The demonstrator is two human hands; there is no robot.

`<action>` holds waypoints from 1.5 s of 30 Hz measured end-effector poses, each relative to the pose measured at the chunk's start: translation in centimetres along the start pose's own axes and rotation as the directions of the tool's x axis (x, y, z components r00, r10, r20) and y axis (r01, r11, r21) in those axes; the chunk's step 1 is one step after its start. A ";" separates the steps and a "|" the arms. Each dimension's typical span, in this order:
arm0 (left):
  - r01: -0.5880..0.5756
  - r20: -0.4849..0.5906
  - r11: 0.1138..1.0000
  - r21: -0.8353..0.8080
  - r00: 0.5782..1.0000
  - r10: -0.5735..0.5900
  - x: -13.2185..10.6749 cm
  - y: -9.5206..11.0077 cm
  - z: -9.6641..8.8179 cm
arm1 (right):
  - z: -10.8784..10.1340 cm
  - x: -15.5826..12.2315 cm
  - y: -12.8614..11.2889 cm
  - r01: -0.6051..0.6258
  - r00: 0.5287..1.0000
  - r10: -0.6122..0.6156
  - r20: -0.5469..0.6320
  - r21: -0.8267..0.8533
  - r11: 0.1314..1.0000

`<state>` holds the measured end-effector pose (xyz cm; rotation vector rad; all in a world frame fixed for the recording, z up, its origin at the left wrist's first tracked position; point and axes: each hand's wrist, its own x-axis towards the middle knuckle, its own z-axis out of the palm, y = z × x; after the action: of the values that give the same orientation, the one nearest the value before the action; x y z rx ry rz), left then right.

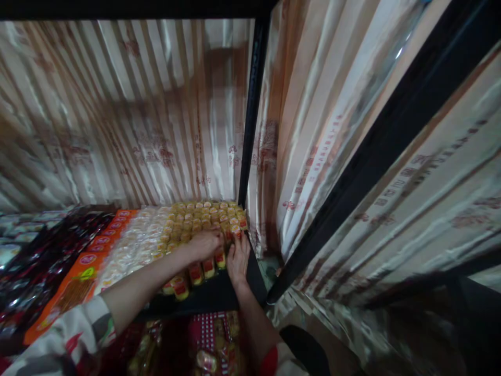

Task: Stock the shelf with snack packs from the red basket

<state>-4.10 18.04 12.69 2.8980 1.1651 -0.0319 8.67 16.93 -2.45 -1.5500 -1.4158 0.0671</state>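
Rows of small yellow packs (pixel 183 223) with red-and-white labels fill the right end of a dark shelf (pixel 215 293). My left hand (pixel 207 243) reaches across from the left, its fingers curled down among the packs; what they pinch is hidden. Close beside it, my right hand (pixel 238 260) lies along the shelf's right edge with its fingers stretched forward. Its fingertips touch a yellow pack (pixel 235 230) with a red label. Several packs, such as a front pack (pixel 180 288), stand near the shelf's front.
White clear-wrapped packs (pixel 136 243), orange packets (pixel 89 259) and dark shiny packets (pixel 43 261) lie to the left. A black post (pixel 252 109) rises at the back corner. Pale printed curtains (pixel 156 115) hang behind. More packaged goods (pixel 206 360) sit on a lower level.
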 end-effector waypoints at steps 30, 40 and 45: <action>0.193 -0.132 0.981 -0.036 0.972 -0.196 0.3 0.6 2.6 | 0.0 0.0 0.1 0.012 1.000 -0.011 -0.020 0.055 0.998; 0.329 -0.195 0.916 -0.228 0.907 -0.374 2.1 -0.8 -2.1 | 0.2 -0.2 0.2 0.021 1.000 -0.021 -0.011 0.039 0.999; 0.284 -0.288 0.891 -0.353 0.874 -0.392 5.9 -0.5 -1.4 | 0.2 -0.3 0.2 0.036 0.999 -0.036 0.001 0.021 0.999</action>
<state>-0.20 22.54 13.97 2.4553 1.5660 0.6303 8.61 16.83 -2.88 -1.5068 -1.4395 0.0607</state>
